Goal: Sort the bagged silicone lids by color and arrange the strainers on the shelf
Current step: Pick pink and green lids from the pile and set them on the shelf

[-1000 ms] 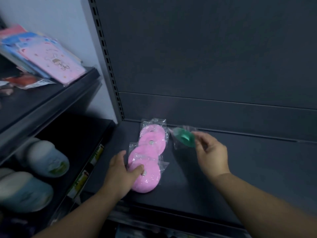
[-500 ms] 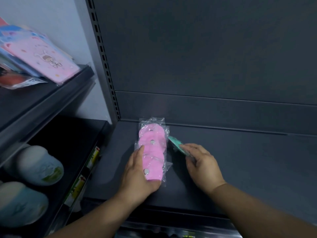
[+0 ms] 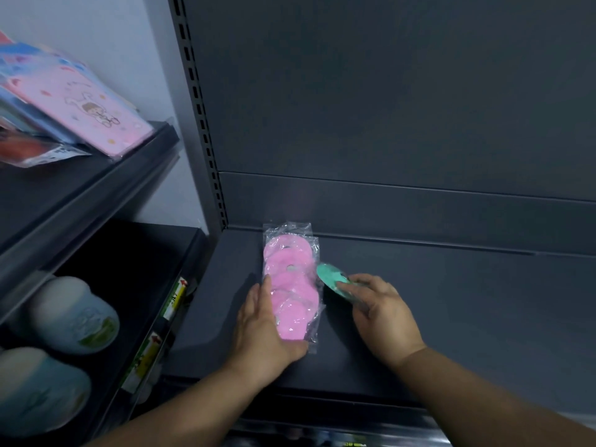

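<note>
Pink lids [image 3: 292, 285], bagged, overlap in one row lying on dark shelf [image 3: 467, 311]. Left hand [image 3: 263, 330] flat against row's left edge, fingers straight, held together. Right hand [image 3: 385, 314] pinches bagged green lid [image 3: 330, 275], tilted, just right of row.

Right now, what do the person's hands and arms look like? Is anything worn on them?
Both the left hand and the right hand are bare: no gloves, and no rings or watch that I can see. The left forearm and right forearm are uncovered up to the picture's edge, so no sleeve shows.
</note>
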